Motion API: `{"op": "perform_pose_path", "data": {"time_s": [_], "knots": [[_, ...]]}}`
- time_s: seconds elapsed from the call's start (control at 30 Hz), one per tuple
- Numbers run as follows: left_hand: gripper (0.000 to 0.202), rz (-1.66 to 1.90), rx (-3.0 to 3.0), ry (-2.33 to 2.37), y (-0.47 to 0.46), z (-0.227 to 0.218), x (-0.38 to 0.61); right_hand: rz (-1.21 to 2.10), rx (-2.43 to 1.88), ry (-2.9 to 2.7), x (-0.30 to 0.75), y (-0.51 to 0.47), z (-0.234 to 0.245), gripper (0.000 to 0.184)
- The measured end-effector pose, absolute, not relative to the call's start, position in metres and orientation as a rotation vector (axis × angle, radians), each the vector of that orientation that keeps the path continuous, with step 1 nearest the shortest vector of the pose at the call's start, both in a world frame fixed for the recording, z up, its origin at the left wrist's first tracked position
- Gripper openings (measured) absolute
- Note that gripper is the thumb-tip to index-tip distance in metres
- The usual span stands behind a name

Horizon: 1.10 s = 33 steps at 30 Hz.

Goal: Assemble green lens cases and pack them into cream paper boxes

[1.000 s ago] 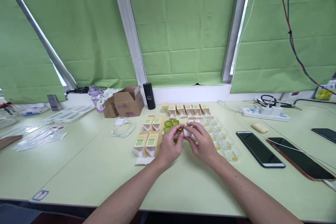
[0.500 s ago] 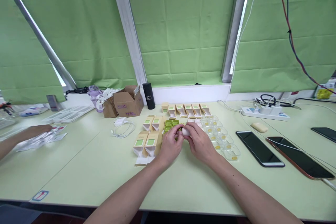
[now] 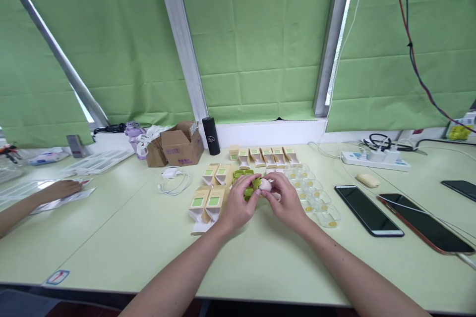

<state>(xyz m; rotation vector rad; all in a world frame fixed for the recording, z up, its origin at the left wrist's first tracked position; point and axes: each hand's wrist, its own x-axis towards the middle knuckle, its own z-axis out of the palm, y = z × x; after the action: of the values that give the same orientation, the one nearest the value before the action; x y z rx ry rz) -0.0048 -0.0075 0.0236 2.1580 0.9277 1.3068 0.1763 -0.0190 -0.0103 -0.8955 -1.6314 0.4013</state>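
Fingers of the left hand (image 3: 240, 202) pinch a small green piece (image 3: 256, 183) while those of the right hand (image 3: 285, 201) pinch a smooth, rounded white piece (image 3: 265, 185) against it, both held over the pale tabletop (image 3: 260, 257) between angular cardboard boxes (image 3: 222, 194) and clear, cup-shaped plastic shells (image 3: 315, 194).

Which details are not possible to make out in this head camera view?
Head view:
- White piece: partly covered by the right hand.
- Green containers: some hidden behind the left hand.
- Black bottle: lettering too small to read.
- Far-right phone: cut off by the right edge.
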Motion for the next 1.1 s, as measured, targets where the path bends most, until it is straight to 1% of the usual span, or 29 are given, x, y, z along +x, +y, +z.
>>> {"op": "perform_pose_path", "data": {"time_s": [0.2, 0.4, 0.63, 0.97, 1.1], "knots": [[0.042, 1.283, 2.086, 0.921, -0.004, 0.022, -0.008, 0.841, -0.801, -1.387, 0.172, -0.016, -0.011, 0.032], [0.045, 1.251, 1.959, 0.945, 0.002, 0.018, -0.006, 1.068, -0.752, -1.237, 0.172, -0.017, -0.004, 0.042], [0.045, 1.259, 1.829, 0.924, -0.004, 0.022, 0.0, 1.117, -0.763, -1.197, 0.171, -0.016, -0.003, 0.047], [0.044, 1.295, 1.831, 0.947, -0.004, 0.019, 0.001, 1.179, -0.747, -1.153, 0.168, -0.014, -0.006, 0.051], [0.051, 1.374, 1.754, 0.94, 0.007, 0.01, -0.003, 1.222, -0.661, -1.003, 0.174, -0.009, -0.004, 0.053]]}}
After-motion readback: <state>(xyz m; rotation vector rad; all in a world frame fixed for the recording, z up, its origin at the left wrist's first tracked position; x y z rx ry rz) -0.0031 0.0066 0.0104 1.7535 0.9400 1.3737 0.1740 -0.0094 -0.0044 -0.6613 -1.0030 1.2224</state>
